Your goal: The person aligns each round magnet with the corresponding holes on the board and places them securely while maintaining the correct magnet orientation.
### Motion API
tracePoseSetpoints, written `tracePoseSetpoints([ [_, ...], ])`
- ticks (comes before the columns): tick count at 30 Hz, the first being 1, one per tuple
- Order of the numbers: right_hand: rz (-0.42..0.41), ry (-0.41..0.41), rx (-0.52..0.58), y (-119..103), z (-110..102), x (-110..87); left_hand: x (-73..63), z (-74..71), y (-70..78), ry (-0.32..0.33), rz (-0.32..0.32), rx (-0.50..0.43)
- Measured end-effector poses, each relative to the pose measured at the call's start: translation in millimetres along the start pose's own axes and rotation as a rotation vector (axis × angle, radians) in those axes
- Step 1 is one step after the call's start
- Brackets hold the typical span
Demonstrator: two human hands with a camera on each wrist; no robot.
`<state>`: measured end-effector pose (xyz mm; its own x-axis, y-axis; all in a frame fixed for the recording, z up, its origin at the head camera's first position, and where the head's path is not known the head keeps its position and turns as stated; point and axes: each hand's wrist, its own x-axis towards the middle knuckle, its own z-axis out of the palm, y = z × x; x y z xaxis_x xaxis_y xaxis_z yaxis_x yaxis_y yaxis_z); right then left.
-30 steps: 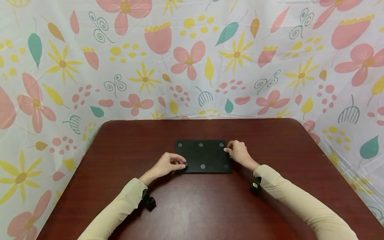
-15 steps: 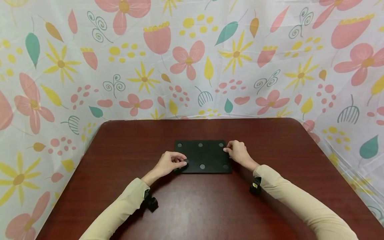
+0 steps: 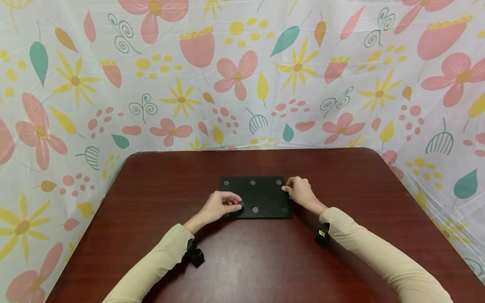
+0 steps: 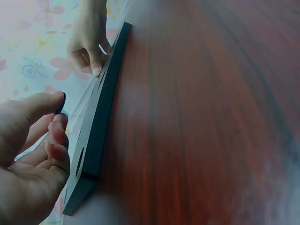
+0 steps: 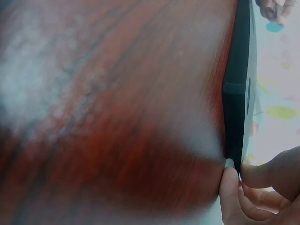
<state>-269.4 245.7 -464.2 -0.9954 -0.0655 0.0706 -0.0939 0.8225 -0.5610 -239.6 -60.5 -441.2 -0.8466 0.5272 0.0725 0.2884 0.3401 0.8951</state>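
A flat black rectangular board (image 3: 267,195) lies on the table, with round grey spots along its far and near edges. My left hand (image 3: 217,207) is over the board's near-left corner. Between thumb and fingertips it pinches a small dark disc (image 4: 61,103), held above the board's surface in the left wrist view. The left hand hides the near-left corner in the head view. My right hand (image 3: 301,192) grips the board's right edge, its thumb (image 5: 258,174) on the top face and a finger (image 5: 229,187) against the side.
The board rests on a dark red-brown wooden table (image 3: 257,256). Behind it hangs a white cloth (image 3: 235,113) printed with flowers. A small black camera (image 3: 195,254) sits on the left wrist, another camera (image 3: 323,235) on the right.
My left hand has shifted a little to the right over the board, carrying the small disc away from the near-left corner. The right hand and the board have stayed in place.
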Motion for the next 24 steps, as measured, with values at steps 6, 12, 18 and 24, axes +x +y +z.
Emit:
tracePoseSetpoints([
  [6, 0.017, -0.001, -0.008, -0.2, -0.6, 1.2, 1.7, 2.4, 8.9, -0.006, 0.040, 0.018],
  [12, 0.025, -0.015, -0.002, -1.0, -0.5, 0.7, 3.4, 6.0, 10.5, -0.008, 0.046, 0.014],
  [18, 0.023, -0.012, 0.001, -2.0, -1.1, -0.4, 3.5, 8.0, 14.4, -0.012, 0.036, 0.024],
  [24, 0.022, -0.013, 0.000, -2.4, -0.5, -0.6, 4.7, 10.4, 16.1, -0.028, 0.049, 0.030],
])
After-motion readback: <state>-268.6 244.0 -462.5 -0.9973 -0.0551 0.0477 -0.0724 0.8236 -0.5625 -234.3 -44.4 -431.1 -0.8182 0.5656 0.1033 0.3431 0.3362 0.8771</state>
